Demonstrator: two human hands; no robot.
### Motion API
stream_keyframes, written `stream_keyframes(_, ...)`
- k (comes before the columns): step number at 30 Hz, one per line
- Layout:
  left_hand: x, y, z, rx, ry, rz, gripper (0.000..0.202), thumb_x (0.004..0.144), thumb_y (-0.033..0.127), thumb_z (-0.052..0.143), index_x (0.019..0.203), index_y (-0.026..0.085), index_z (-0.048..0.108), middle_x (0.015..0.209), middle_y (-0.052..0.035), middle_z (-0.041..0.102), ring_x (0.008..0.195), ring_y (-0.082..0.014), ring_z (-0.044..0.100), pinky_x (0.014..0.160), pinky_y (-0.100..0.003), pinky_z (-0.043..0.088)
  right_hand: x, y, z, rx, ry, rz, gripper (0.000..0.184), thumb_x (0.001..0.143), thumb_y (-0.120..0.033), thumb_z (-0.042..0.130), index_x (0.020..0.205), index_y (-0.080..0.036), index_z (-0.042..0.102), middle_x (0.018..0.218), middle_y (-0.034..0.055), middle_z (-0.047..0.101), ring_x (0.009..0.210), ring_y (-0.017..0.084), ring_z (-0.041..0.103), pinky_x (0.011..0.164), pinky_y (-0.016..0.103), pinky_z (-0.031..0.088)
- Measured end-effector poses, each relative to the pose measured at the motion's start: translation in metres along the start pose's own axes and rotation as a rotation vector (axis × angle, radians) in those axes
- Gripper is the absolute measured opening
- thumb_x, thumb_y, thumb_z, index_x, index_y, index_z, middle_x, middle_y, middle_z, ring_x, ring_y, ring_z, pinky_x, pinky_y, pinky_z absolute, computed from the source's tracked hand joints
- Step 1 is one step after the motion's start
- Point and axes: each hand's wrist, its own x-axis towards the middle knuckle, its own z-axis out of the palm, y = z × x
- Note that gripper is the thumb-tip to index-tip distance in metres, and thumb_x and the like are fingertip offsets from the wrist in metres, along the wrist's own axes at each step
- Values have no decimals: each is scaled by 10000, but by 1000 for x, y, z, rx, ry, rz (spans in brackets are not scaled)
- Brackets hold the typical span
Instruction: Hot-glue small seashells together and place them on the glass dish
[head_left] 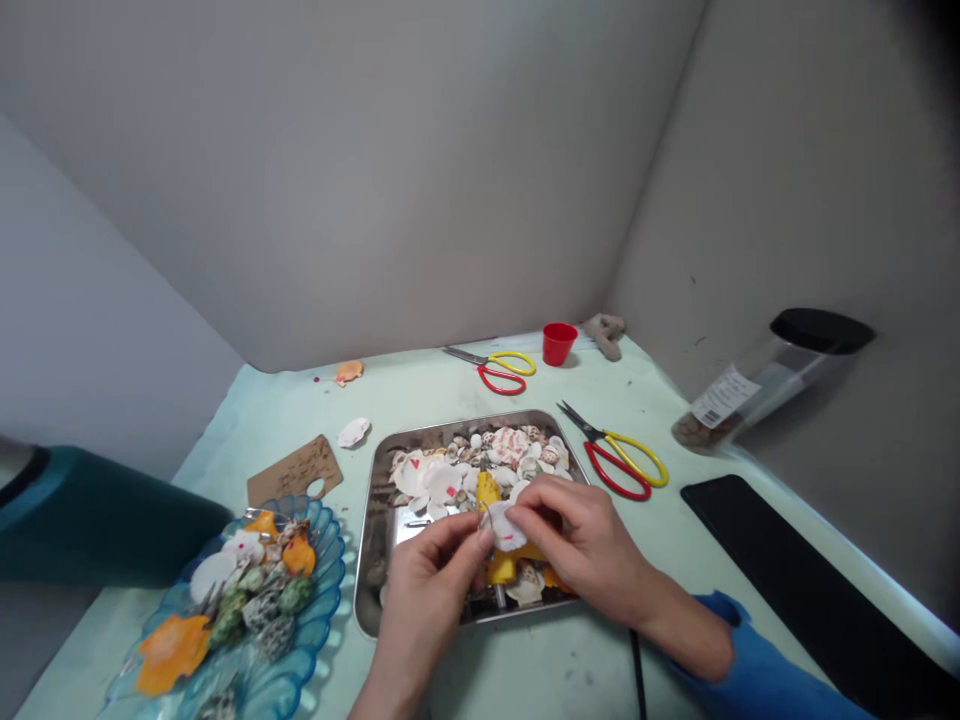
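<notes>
Over the metal tray (365, 560), my right hand (577, 535) pinches a white scallop shell (504, 526) with a small red mark near its lower edge. My left hand (439, 570) is closed at the shell's left edge, thumb against forefinger, on what looks like a thin wire (487, 514); its exact form is too small to tell. Beneath both hands, the tray holds many white and speckled shells (439, 482) and a yellow-handled tool (487, 490), partly hidden by the hands and the shell.
Left of the tray are a blue scalloped dish (330, 585) of shells, a brown card (296, 470) and a dark green cylinder (112, 520). Scissors (622, 460), more scissors (499, 370), a red cup (559, 343) and a black-lidded jar (765, 385) stand or lie around it.
</notes>
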Motion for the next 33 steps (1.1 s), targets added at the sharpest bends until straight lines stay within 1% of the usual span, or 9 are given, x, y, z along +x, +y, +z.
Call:
stream_keyframes(6, 0, 3, -1, -72, -14, 0, 309, 588, 391, 758, 750, 129, 732, 436, 33, 530, 397, -58, 394, 398, -164, 286, 0, -3, -1, -1, 18, 24, 230, 897, -270, 504, 695, -168, 544, 637, -10, 537, 581, 115, 478, 570, 247, 347)
stream_keyframes(12, 0, -1, -1, -78, 16, -19, 346, 564, 405, 774, 750, 116, 738, 412, 29, 523, 388, -58, 395, 387, -160, 274, -1, -3, -2, 3, -5, 17, 233, 895, -268, 508, 686, -168, 537, 645, -9, 542, 589, 114, 487, 576, 239, 360)
stream_keyframes(16, 4, -6, -4, -142, 163, -8, 387, 544, 429, 786, 747, 106, 720, 411, 31, 522, 374, -55, 390, 373, -162, 267, -2, -5, -7, -90, -114, -19, 176, 869, -326, 559, 797, -166, 569, 725, 8, 575, 639, 131, 518, 593, 246, 377)
stream_keyframes(20, 8, -8, -10, -264, 297, 9, 422, 553, 419, 792, 818, 101, 713, 409, 41, 514, 376, -49, 389, 376, -154, 282, -4, -10, -15, -368, -251, -34, 239, 755, -352, 693, 892, -189, 583, 852, 38, 611, 813, 216, 548, 704, 321, 405)
stream_keyframes(23, 9, -6, -14, -380, 316, -1, 432, 550, 400, 800, 844, 98, 705, 401, 48, 507, 368, -41, 376, 359, -143, 267, -7, -11, -15, -507, -349, 23, 284, 686, -270, 745, 916, -214, 589, 893, 43, 628, 866, 263, 563, 749, 380, 418)
stream_keyframes(27, 9, -3, -17, -455, 298, -5, 400, 555, 375, 804, 822, 96, 698, 403, 49, 503, 365, -38, 382, 348, -135, 272, -10, -8, -11, -560, -410, 81, 258, 747, -180, 646, 994, -217, 582, 857, 53, 663, 820, 280, 601, 726, 412, 443)
stream_keyframes(28, 9, -3, -17, -466, 300, -5, 394, 557, 373, 804, 815, 96, 696, 401, 50, 502, 361, -37, 381, 346, -133, 273, -10, -7, -12, -538, -406, 78, 258, 775, -179, 609, 1027, -221, 577, 862, 55, 669, 816, 276, 608, 725, 409, 448)
stream_keyframes(30, 9, -3, -17, -491, 307, -7, 387, 558, 376, 802, 805, 98, 694, 395, 51, 496, 351, -34, 380, 340, -130, 272, -10, -6, -15, -439, -359, 75, 272, 838, -206, 529, 1107, -231, 553, 949, 69, 674, 863, 261, 616, 758, 394, 456)
stream_keyframes(33, 10, -4, -17, -515, 318, -2, 376, 554, 368, 805, 793, 100, 694, 399, 50, 495, 350, -33, 386, 337, -127, 274, -6, -4, -22, -185, -201, 181, 306, 895, -307, 454, 1187, -231, 510, 1109, 80, 636, 963, 233, 604, 821, 352, 461)
